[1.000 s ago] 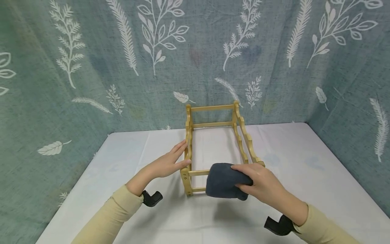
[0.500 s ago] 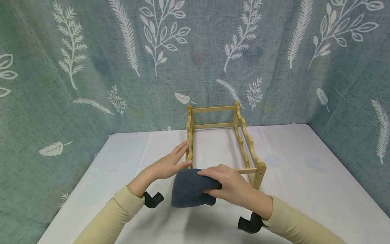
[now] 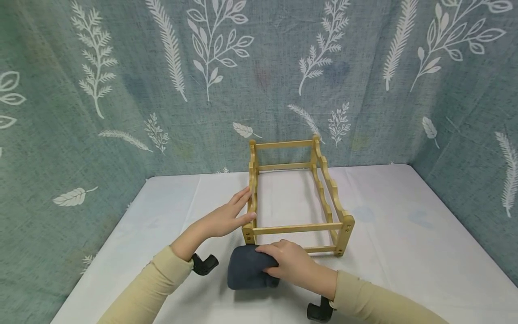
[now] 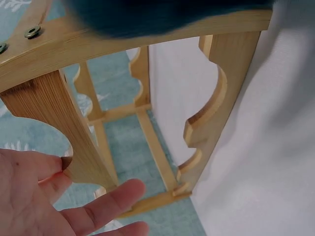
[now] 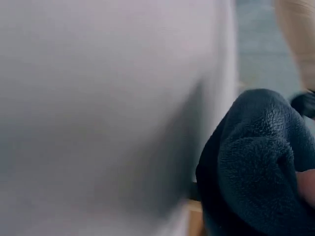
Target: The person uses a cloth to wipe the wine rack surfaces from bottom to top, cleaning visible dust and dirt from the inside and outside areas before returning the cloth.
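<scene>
A small wooden rack (image 3: pixel 297 229) with notched side rails stands mid-table. My left hand (image 3: pixel 226 217) is at its left side; in the left wrist view the thumb (image 4: pixel 47 164) hooks into a notch of the rail while other fingers stretch past it. My right hand (image 3: pixel 292 262) grips a folded, plush dark blue cloth (image 3: pixel 247 267) by its right side. The cloth is in front of the rack's near left leg, low above the table. In the right wrist view the cloth (image 5: pixel 256 162) fills the lower right, and most of the hand is hidden.
A white sheet covers the table (image 3: pixel 400 252). Grey-green fabric with white leaf prints (image 3: pixel 259 90) hangs behind and on both sides. Black wrist mounts (image 3: pixel 204 264) sit on both wrists.
My right hand has carried the cloth leftward across the rack's near end, then lower and closer to me, baring the front bars. My left hand has stayed on the rack's left rail.
</scene>
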The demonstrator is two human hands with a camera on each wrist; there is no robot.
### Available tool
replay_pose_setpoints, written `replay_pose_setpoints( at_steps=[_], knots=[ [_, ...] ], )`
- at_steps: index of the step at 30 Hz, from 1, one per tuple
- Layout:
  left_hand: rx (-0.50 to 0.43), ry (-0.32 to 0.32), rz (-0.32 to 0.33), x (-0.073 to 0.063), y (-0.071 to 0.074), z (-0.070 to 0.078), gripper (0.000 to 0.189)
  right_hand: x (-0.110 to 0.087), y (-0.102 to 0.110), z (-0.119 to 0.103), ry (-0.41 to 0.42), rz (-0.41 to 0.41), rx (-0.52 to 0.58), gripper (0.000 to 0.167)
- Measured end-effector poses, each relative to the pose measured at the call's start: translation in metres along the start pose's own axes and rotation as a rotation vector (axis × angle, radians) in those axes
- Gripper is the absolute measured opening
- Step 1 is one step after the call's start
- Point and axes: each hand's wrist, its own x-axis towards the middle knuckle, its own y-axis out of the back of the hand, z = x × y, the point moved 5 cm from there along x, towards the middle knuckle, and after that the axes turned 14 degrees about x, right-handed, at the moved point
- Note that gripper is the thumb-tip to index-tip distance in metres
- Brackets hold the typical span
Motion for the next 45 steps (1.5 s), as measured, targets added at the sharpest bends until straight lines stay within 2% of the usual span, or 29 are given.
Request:
replay_pose_setpoints(
  at_steps=[4, 8, 10, 17, 21, 26, 31, 33, 38, 42, 45],
  knots=[
    [-0.002, -0.003, 0.002, 0.001, 0.000, 0.000, 0.074, -0.003, -0.012, 0.003, 0.022, -0.026, -0.109, 0.045],
    [-0.002, -0.003, 0.007, 0.002, 0.000, 0.000, 0.074, -0.004, -0.010, 0.003, 0.042, 0.001, -0.137, 0.045],
    [-0.002, -0.005, 0.005, 0.001, -0.001, 0.000, 0.074, -0.005, -0.003, -0.001, 0.065, 0.041, -0.126, 0.046],
    [-0.012, -0.005, 0.001, 0.000, -0.001, 0.001, 0.075, -0.009, 0.038, -0.021, 0.209, 0.269, -0.080, 0.048],
    [-0.001, -0.001, 0.000, 0.001, -0.002, 0.001, 0.075, -0.016, 0.058, -0.023, 0.212, 0.319, -0.042, 0.048],
    [0.006, -0.006, 0.007, 0.001, -0.002, 0.001, 0.076, -0.036, 0.077, -0.014, 0.149, 0.392, -0.032, 0.050],
    [-0.008, -0.017, 0.019, 0.000, -0.002, 0.001, 0.075, -0.066, 0.093, -0.002, 0.066, 0.446, -0.093, 0.053],
    [-0.022, -0.015, 0.031, 0.000, -0.004, 0.000, 0.074, -0.080, 0.101, 0.003, 0.009, 0.465, -0.124, 0.053],
    [-0.128, -0.008, 0.049, 0.001, -0.009, -0.001, 0.077, -0.117, 0.121, 0.013, -0.147, 0.508, -0.172, 0.053],
    [-0.243, -0.021, 0.029, 0.003, -0.013, 0.000, 0.082, -0.140, 0.134, 0.019, -0.178, 0.539, -0.200, 0.053],
    [-0.301, -0.036, 0.010, 0.005, -0.013, 0.002, 0.085, -0.151, 0.145, 0.025, -0.218, 0.538, -0.139, 0.053]
  ],
)
